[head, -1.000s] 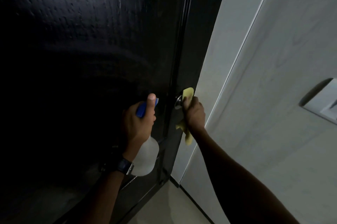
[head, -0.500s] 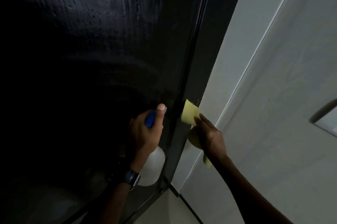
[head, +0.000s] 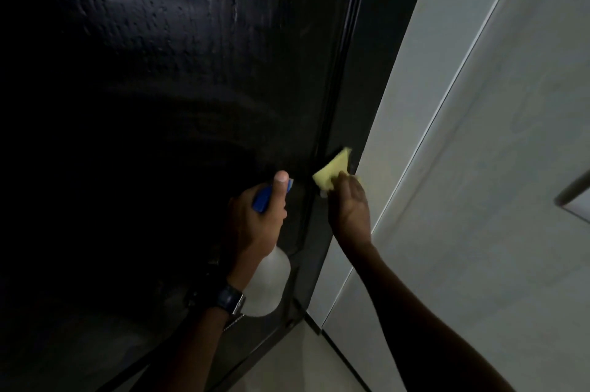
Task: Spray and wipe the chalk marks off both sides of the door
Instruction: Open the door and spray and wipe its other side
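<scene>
The black glossy door [head: 166, 78] fills the left and middle of the view, its surface wet with droplets near the top. My left hand [head: 255, 225] grips a spray bottle [head: 266, 283] with a blue head and a translucent white body, thumb up, close to the door's right edge. My right hand [head: 349, 209] holds a yellow cloth [head: 332, 169] pressed against the door's dark edge strip. No chalk marks show in the dim light.
A pale grey wall [head: 495, 168] runs along the right, with a thin vertical seam. A switch plate [head: 574, 200] sits at the far right edge. Light floor [head: 287, 359] shows at the bottom by the door's foot.
My right hand with the yellow cloth has left the door knob and moved up along the door's edge. The view has shifted so the knob is hidden. The left hand keeps its grip.
</scene>
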Tool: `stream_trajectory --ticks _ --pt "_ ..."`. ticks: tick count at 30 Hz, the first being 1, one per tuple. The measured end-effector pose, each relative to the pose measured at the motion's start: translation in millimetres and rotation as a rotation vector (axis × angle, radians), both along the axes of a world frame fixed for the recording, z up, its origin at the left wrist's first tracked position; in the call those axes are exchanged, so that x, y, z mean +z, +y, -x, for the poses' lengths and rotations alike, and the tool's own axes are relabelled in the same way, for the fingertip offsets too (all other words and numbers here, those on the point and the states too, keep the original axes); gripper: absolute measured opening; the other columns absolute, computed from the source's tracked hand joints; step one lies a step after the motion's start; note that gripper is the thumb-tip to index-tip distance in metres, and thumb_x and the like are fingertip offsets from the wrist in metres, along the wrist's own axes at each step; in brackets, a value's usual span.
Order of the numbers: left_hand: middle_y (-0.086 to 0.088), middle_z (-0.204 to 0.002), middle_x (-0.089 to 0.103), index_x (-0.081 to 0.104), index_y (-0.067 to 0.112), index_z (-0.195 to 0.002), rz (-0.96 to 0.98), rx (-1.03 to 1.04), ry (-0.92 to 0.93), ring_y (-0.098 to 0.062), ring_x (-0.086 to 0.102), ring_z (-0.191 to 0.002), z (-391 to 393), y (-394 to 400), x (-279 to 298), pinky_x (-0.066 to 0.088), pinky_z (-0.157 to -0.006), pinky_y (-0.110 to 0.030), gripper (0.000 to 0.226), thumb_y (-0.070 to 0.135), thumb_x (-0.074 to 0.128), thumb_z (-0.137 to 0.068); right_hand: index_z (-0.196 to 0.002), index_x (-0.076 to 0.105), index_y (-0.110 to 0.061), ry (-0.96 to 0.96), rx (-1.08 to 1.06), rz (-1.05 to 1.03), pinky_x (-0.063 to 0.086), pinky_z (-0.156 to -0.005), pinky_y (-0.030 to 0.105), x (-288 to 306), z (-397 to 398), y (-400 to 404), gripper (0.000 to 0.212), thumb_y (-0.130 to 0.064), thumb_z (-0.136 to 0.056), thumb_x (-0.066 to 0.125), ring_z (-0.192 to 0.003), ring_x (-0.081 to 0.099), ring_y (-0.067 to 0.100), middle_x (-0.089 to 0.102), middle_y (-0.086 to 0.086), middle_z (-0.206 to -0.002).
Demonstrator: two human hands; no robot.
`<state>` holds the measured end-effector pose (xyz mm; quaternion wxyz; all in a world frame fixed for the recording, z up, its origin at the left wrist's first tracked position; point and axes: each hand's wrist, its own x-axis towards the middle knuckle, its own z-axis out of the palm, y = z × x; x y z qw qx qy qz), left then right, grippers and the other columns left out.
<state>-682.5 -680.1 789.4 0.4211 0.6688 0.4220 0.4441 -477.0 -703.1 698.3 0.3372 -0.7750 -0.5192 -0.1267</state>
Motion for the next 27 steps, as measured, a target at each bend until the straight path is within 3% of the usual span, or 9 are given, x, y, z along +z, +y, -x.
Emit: stream_trajectory --ticks 4,6,8,9,12,14,18,20,27 --pt "0.005 -0.056 0.068 0.064 0.025 -0.061 0.011 0.012 0.016 -0.011 0.068 -0.057 -0.5 3.1 -2.3 0.06 -0.07 -0.043 0.091 0.102 0.017 -0.067 -0.125 0.063 0.0 -0.252 0.122 -0.061 0.042 -0.109 0.057 -29.1 -2.5 -28.8 0.033 -0.009 -0.093 0.061 -0.128 0.055 0.038 0.062 0.021 -0.131" --pt "0.005 -0.056 0.068 0.064 0.025 -0.06 0.026 0.003 0.017 -0.012 0.069 -0.058 0.1 2.5 -1.5 0.06 -0.071 -0.045 0.091 0.103 0.017 -0.066 -0.119 0.064 -0.01 -0.144 0.208 -0.005 0.057 -0.086 0.046 -50.0 9.2 -52.8 0.025 -0.015 -0.097 0.057 -0.101 0.067 0.029 0.07 0.016 -0.112" --pt "0.005 -0.056 0.068 0.063 0.024 -0.059 0.039 -0.002 0.026 -0.012 0.069 -0.059 0.7 2.0 0.1 0.06 -0.072 -0.044 0.093 0.104 0.015 -0.063 -0.101 0.062 -0.026 0.255 0.113 0.061 0.053 -0.057 0.034 -69.6 27.0 -78.3 0.009 -0.02 -0.101 0.054 -0.068 0.065 0.018 0.068 0.003 -0.083" --pt "0.006 -0.057 0.068 0.063 0.023 -0.059 0.042 0.001 0.036 -0.013 0.069 -0.059 0.9 1.8 0.5 0.06 -0.073 -0.043 0.095 0.104 0.014 -0.062 -0.092 0.059 -0.028 0.531 -0.033 0.05 0.05 -0.055 0.033 -77.4 33.9 -85.2 0.014 -0.022 -0.103 0.052 -0.066 0.064 0.02 0.065 0.0 -0.077" --pt "0.005 -0.057 0.069 0.063 0.021 -0.059 0.046 0.004 0.052 -0.013 0.069 -0.059 0.7 2.7 2.4 0.059 -0.074 -0.041 0.098 0.104 0.012 -0.061 -0.09 0.06 -0.012 1.511 -0.482 -0.274 0.051 -0.064 0.038 -76.3 42.4 -84.2 0.02 -0.021 -0.105 0.05 -0.081 0.064 0.031 0.064 0.012 -0.086" --pt "0.003 -0.057 0.069 0.064 0.02 -0.059 0.046 0.007 0.059 -0.012 0.068 -0.057 1.1 1.3 2.8 0.059 -0.072 -0.041 0.097 0.102 0.014 -0.064 -0.095 0.06 -0.008 1.846 -0.469 -0.43 0.053 -0.069 0.042 -58.5 45.4 -69.1 0.019 -0.016 -0.106 0.047 -0.084 0.063 0.031 0.064 0.015 -0.092" --pt "-0.002 -0.058 0.069 0.064 0.016 -0.061 0.053 0.009 0.057 -0.011 0.068 -0.055 1.0 -1.1 3.6 0.059 -0.07 -0.039 0.09 0.094 0.02 -0.071 -0.113 0.063 -0.008 1.737 -0.23 -0.531 0.052 -0.088 0.044 -13.6 34.3 -5.6 0.024 -0.009 -0.104 0.041 -0.1 0.06 0.031 0.063 0.015 -0.107" --pt "-0.001 -0.058 0.069 0.064 0.018 -0.062 0.058 0.01 0.055 -0.011 0.069 -0.057 1.1 0.2 2.7 0.059 -0.072 -0.04 0.093 0.099 0.018 -0.068 -0.123 0.061 -0.011 1.813 -0.168 -0.57 0.048 -0.097 0.043 3.8 37.5 15.6 0.027 -0.013 -0.104 0.042 -0.11 0.057 0.03 0.061 0.016 -0.121" --pt "0.0 -0.058 0.069 0.063 0.021 -0.061 0.064 0.001 0.019 -0.014 0.07 -0.057 0.6 0.2 2.1 0.06 -0.073 -0.044 0.087 0.098 0.024 -0.069 -0.136 0.053 -0.005 2.183 0.098 -0.753 0.055 -0.096 0.046 -5.8 52.4 -28.3 0.036 -0.017 -0.104 0.041 -0.123 0.059 0.036 0.061 0.025 -0.131"
